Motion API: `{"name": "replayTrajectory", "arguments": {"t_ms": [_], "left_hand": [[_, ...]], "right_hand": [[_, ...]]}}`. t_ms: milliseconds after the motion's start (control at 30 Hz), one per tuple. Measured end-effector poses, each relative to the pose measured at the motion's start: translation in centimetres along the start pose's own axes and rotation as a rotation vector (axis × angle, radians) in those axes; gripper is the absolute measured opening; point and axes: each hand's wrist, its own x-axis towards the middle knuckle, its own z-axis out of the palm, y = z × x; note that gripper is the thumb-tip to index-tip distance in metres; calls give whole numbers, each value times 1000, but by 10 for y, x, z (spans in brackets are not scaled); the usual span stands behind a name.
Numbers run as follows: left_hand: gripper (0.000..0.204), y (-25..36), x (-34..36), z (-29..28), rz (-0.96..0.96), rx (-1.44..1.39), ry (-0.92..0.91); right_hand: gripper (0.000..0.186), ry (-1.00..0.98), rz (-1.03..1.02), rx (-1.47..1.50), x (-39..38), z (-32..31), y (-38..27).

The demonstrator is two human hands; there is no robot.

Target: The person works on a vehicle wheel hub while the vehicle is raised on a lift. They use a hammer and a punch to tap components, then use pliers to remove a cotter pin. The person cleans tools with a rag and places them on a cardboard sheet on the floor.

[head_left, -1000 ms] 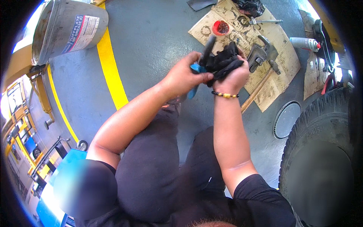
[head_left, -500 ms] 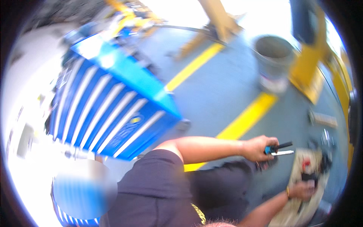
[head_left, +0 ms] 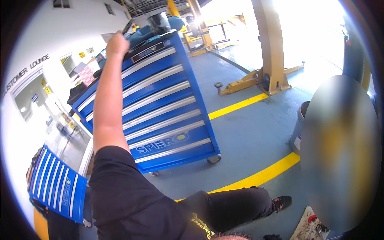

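Note:
My left hand [head_left: 117,44] is raised at the end of my outstretched arm, above the top edge of the tall blue tool cabinet [head_left: 168,108]. Its fingers look closed, and a slim dark tool [head_left: 127,27] sticks up from them; its exact kind is too small to make out. Beside the hand, the cabinet's top bears a dark bucket-like container [head_left: 159,23] and some blue items. My right hand is out of the picture.
A second blue cabinet [head_left: 56,184] stands at the lower left. Ahead rises a yellow lift post [head_left: 269,44] with low floor arms. A bucket [head_left: 297,136] stands to the right, and a stained cardboard sheet [head_left: 302,226] with a red item lies at the lower right.
My view has swung left and up. My left hand has gone from low on the right, holding black-and-blue and silver tools, to the cabinet top. My right hand, formerly over the cardboard, has left view.

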Motion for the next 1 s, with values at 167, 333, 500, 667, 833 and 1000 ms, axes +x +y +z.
{"name": "replayTrajectory", "arguments": {"t_ms": [167, 333, 500, 667, 833, 1000], "left_hand": [[36, 21, 53, 68, 158, 191, -550], [37, 131, -50, 64, 533, -166, -349], [38, 321, -257, -19, 1037, -728, -445], [40, 467, -471, -70, 1649, -944, -914], [44, 553, -691, -111, 2239, -917, -1185], [48, 593, -855, -169, 2675, -764, -1242]], "right_hand": [[54, 162, 1052, 695, 27, 21, -22], [38, 319, 977, 965, 56, -2, -66], [54, 520, 836, 1308, 13, -34, -42], [45, 674, 703, 1287, -24, -70, 1], [50, 876, 628, -501, 35, -118, 46], [66, 673, 570, -980, 150, -135, 164]]}}
